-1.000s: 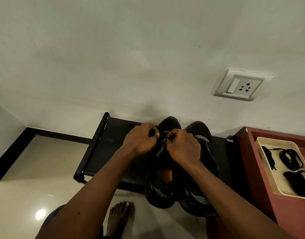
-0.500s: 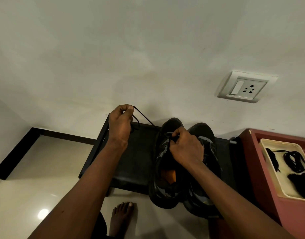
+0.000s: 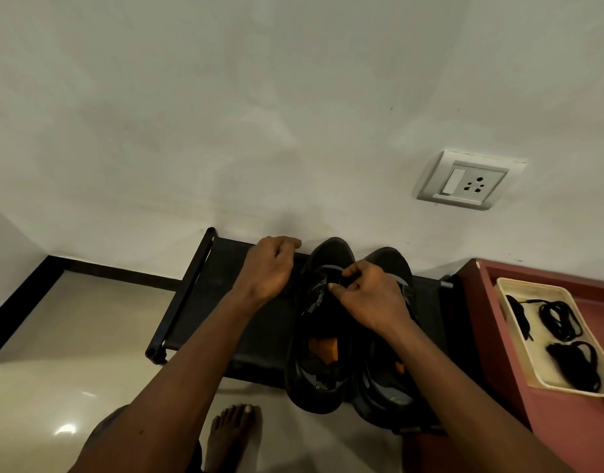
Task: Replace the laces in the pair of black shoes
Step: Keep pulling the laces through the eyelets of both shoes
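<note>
Shoes: two black ones, the left shoe [image 3: 315, 368] and the right shoe [image 3: 386, 387], stand side by side and touching on a low black rack [image 3: 222, 302], toes toward the wall and heels over the rack's front edge.
Insoles: an orange patch shows inside each shoe, the larger in the left shoe.
Right hand: the right hand [image 3: 370, 300] sits on the throat of the left shoe, knuckles up, with the forearm crossing above the right shoe.
Right fingers: thumb and forefinger are curled close together and pinch at the lacing area; whether lace or upper lies between them cannot be told, dark on dark.
Left hand: the left hand [image 3: 270, 269] is over the rack just left of the left shoe's toe, back of the hand up, wrist bent.
Left fingers: loosely curled, the forefinger reaching toward the wall; what they hold, if anything, cannot be told.
Spare laces: three dark bundles of black laces [image 3: 560, 319], one nearly straight and two coiled, lie in one cream tray [image 3: 529, 358].
Tray: on a red cabinet [image 3: 481, 336] just right of the rack.
Foot: one bare foot [image 3: 233, 435] on the pale floor [image 3: 72, 336] in front of the rack.
Wall: one white switch-and-socket plate [image 3: 467, 180] above the shoes, to the right.
</note>
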`<state>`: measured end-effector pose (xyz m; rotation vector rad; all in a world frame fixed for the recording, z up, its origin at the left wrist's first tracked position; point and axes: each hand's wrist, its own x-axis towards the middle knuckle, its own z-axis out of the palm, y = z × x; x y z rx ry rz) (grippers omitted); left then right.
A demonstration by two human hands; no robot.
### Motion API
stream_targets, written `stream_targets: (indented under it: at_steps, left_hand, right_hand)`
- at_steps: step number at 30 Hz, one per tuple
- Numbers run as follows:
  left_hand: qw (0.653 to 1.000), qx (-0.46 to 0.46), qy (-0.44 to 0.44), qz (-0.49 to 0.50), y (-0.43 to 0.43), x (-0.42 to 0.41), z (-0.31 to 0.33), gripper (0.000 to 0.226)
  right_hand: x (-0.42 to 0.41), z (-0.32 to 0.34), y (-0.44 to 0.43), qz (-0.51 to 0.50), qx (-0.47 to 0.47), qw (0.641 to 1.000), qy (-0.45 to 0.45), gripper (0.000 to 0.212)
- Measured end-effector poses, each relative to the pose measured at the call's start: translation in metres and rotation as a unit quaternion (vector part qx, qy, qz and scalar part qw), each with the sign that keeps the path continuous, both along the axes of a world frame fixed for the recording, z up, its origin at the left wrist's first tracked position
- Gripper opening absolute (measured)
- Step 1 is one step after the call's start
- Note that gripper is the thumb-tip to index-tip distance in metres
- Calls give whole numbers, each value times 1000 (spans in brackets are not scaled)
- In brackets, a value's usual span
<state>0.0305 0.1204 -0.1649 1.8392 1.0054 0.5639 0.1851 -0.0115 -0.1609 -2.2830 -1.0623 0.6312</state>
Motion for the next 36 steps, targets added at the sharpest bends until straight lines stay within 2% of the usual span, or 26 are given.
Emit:
stream_targets:
  at_steps: [4, 8, 10, 13, 15, 19, 26, 28, 30, 33, 36]
  left_hand:
    - [998, -24, -60, -22, -12, 12, -8, 24]
    - [996, -10, -94, -10, -24, 22, -9, 11]
    - [996, -4, -79, -32, -27, 26, -10, 9]
    - [996, 11, -13, -83, -26, 30, -12, 14]
    - [993, 14, 30, -112, -26, 33, -15, 18]
    - [993, 21, 60, -102, -23, 37, -19, 16]
    - [997, 37, 48, -56, -30, 45, -29, 22]
    - [998, 21, 30, -50, -29, 44, -31, 19]
    - [998, -18, 9, -51, -28, 42, -32, 16]
    - [994, -91, -21, -56, -27, 39, -32, 12]
    - [991, -120, -40, -50, -27, 40, -33, 12]
  right_hand:
    - [0, 5, -6, 3, -16, 1000, 1, 33]
    - [0, 10, -7, 9, -33, 999, 21, 22]
    - [1, 10, -7, 11, -39, 999, 25, 14]
    - [8, 10, -6, -6, -45, 998, 51, 7]
    - [14, 8, -7, -19, -43, 997, 65, 11]
    - [24, 5, -7, -32, -41, 992, 111, 15]
    - [28, 8, -5, -7, -50, 981, 185, 20]
    - [29, 8, -6, -22, -41, 975, 218, 17]
    - [29, 9, -8, -34, -33, 968, 247, 24]
    - [26, 11, -9, -34, -32, 970, 240, 27]
    - [23, 11, -8, -36, -35, 971, 235, 32]
